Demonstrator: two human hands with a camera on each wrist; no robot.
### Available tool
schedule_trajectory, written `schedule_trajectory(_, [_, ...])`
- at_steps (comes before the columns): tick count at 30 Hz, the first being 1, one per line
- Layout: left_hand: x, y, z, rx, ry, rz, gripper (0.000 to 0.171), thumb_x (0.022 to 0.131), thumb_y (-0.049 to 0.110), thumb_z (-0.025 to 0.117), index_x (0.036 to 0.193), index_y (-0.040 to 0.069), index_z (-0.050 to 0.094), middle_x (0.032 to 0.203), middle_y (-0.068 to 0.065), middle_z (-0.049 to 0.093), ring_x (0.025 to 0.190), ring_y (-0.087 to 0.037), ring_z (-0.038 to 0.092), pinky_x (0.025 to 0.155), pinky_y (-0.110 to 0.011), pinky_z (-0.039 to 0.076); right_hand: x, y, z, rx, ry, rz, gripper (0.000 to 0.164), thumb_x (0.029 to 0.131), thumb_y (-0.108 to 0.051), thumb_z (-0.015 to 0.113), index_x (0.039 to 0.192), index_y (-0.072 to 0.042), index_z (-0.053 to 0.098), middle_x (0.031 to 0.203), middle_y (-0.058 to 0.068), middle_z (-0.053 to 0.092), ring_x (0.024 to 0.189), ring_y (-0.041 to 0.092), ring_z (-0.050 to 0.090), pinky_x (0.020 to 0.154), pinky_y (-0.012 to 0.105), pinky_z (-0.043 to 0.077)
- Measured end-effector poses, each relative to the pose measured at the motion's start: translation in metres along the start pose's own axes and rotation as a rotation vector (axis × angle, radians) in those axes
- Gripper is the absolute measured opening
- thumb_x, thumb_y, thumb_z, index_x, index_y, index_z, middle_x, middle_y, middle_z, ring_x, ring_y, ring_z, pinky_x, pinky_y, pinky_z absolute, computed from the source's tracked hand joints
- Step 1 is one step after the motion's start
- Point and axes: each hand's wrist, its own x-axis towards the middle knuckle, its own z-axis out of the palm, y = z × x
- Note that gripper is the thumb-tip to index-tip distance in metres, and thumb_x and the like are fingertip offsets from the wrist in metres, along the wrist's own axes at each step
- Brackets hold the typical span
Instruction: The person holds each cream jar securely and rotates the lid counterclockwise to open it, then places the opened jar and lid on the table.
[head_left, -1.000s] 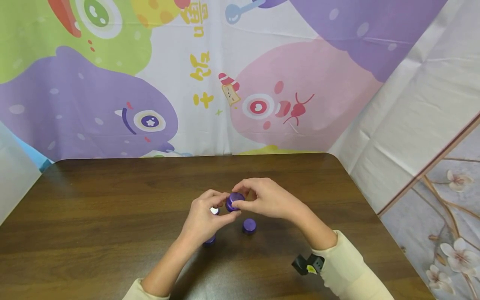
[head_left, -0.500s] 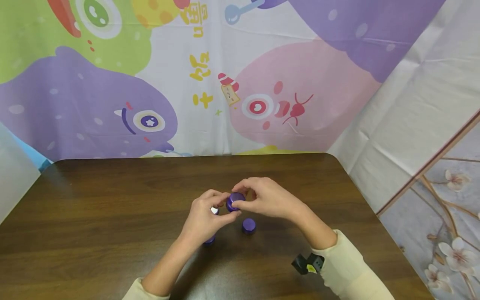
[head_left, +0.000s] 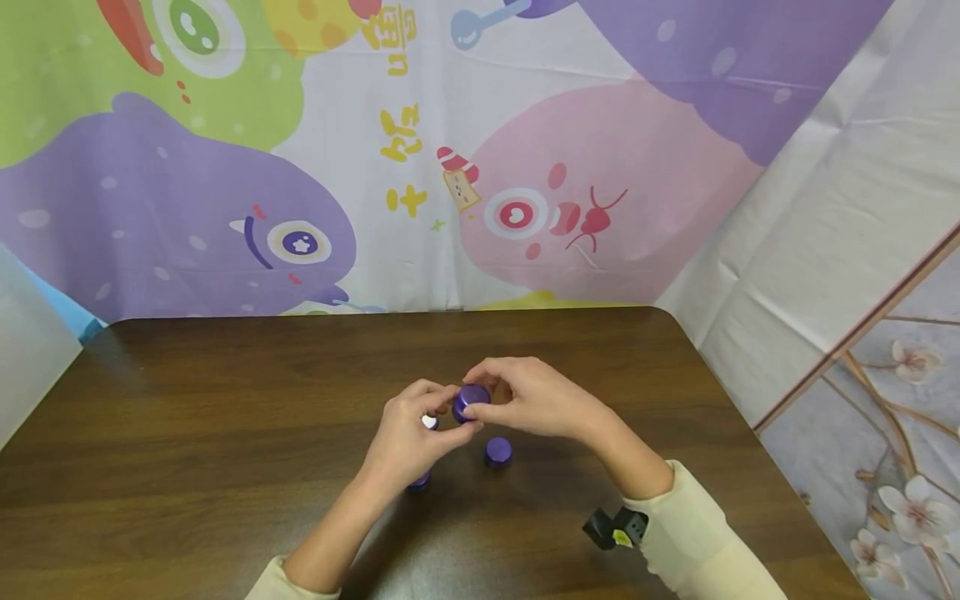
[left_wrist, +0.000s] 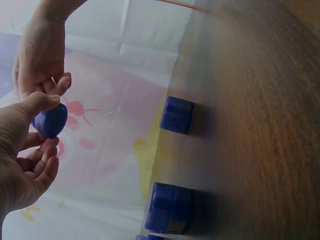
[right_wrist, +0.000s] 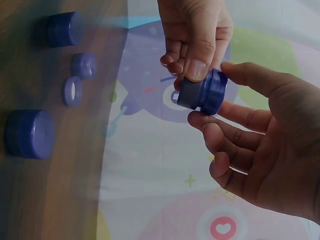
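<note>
Raised over the table, a small purple jar [head_left: 472, 403] sits between both hands. My left hand [head_left: 408, 429] grips its labelled body [right_wrist: 189, 94], the thumb lying across the side. Fingers and thumb of my right hand [head_left: 540, 396] hold the wider lid [right_wrist: 216, 93] at the other end, the remaining fingers loosely bent. A step shows between lid and body in the right wrist view. In the left wrist view the jar's round blue-purple end [left_wrist: 54, 121] is seen past the left thumb.
On the brown table [head_left: 225, 433] stand a capped purple jar [head_left: 498, 452] and another [head_left: 420, 481], partly hidden by the left wrist. Between them in the right wrist view are a smaller purple piece [right_wrist: 83, 66] and a ring-like lid [right_wrist: 72, 91] with a white inside.
</note>
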Motion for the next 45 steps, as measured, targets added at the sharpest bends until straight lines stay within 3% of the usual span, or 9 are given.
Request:
schedule_trajectory(5, [-0.0001,-0.0006,0.0002,0.012,0.005,0.022,0.031,0.069,0.015,0.082,0.097,0.005,0.073,0.088,-0.004,0.065,0.076,-0.012,0.059,0.065,-0.021,0.051,0.0005,0.0001,-0.0003,-0.020,-0.031,-0.037,0.041,0.083,-0.022,0.068,0.121,-0.013,0.057,0.096,-0.003,0.060,0.074,0.015,0.054,0.062,0.020,0.045])
schedule_trajectory(9, [-0.0001,-0.0011,0.0003,0.016,0.011,0.025,0.030,0.069,0.015,0.081,0.096,0.004,0.073,0.087,-0.004,0.066,0.076,-0.012,0.059,0.065,-0.022,0.052,0.0000,-0.0012,-0.0006,-0.014,-0.022,-0.033,0.049,0.083,-0.027,0.069,0.127,-0.012,0.053,0.104,0.000,0.058,0.073,0.015,0.053,0.062,0.020,0.045])
schedule_trajectory(16, [0.0002,-0.0012,0.0001,0.008,0.009,0.021,0.035,0.068,0.016,0.082,0.099,0.004,0.073,0.087,-0.004,0.065,0.076,-0.013,0.059,0.064,-0.025,0.053,0.0000,-0.0018,-0.0010,-0.038,0.007,-0.029,0.035,0.082,-0.024,0.070,0.113,-0.011,0.062,0.095,-0.002,0.062,0.074,0.010,0.054,0.064,0.018,0.045])
schedule_trajectory(22, [-0.0001,-0.0020,-0.0002,0.010,0.010,0.035,0.029,0.069,0.016,0.082,0.096,0.006,0.073,0.087,-0.004,0.065,0.076,-0.014,0.059,0.065,-0.028,0.054,0.0003,-0.0013,-0.0015,-0.045,-0.023,-0.086,0.040,0.081,-0.020,0.069,0.119,-0.014,0.060,0.097,-0.002,0.056,0.071,0.010,0.050,0.060,0.020,0.044])
schedule_trajectory(26, [-0.0001,-0.0022,-0.0003,0.012,0.014,0.022,0.031,0.069,0.014,0.081,0.098,0.005,0.073,0.088,-0.004,0.066,0.076,-0.014,0.060,0.065,-0.022,0.051,-0.0004,-0.0022,-0.0012,-0.038,-0.005,-0.072,0.042,0.082,-0.026,0.070,0.121,-0.013,0.058,0.103,-0.001,0.058,0.070,0.007,0.048,0.061,0.019,0.045])
schedule_trajectory(33, [-0.0005,-0.0019,0.0000,0.001,0.009,0.019,0.034,0.069,0.016,0.082,0.100,0.004,0.073,0.088,-0.004,0.066,0.076,-0.016,0.060,0.065,-0.031,0.054,0.0010,-0.0023,-0.0013,-0.062,0.003,-0.074,0.034,0.081,-0.021,0.071,0.113,-0.013,0.063,0.092,-0.002,0.058,0.071,0.007,0.048,0.061,0.018,0.044])
schedule_trajectory(40, [-0.0001,-0.0025,-0.0010,0.013,0.022,0.028,0.031,0.068,0.014,0.081,0.097,0.005,0.073,0.087,-0.003,0.066,0.075,-0.011,0.058,0.064,-0.022,0.051,0.0009,-0.0038,-0.0016,-0.047,0.001,-0.072,0.039,0.083,-0.025,0.069,0.119,-0.013,0.060,0.099,-0.002,0.058,0.071,0.009,0.050,0.061,0.019,0.044])
schedule_trajectory(45, [0.0003,-0.0022,-0.0012,0.010,0.019,0.034,0.033,0.068,0.016,0.082,0.097,0.005,0.073,0.086,-0.003,0.065,0.075,-0.012,0.058,0.064,-0.023,0.051,0.0014,-0.0043,-0.0014,-0.069,0.027,-0.054,0.034,0.083,-0.024,0.071,0.113,-0.012,0.063,0.092,-0.003,0.060,0.071,0.006,0.048,0.061,0.018,0.043])
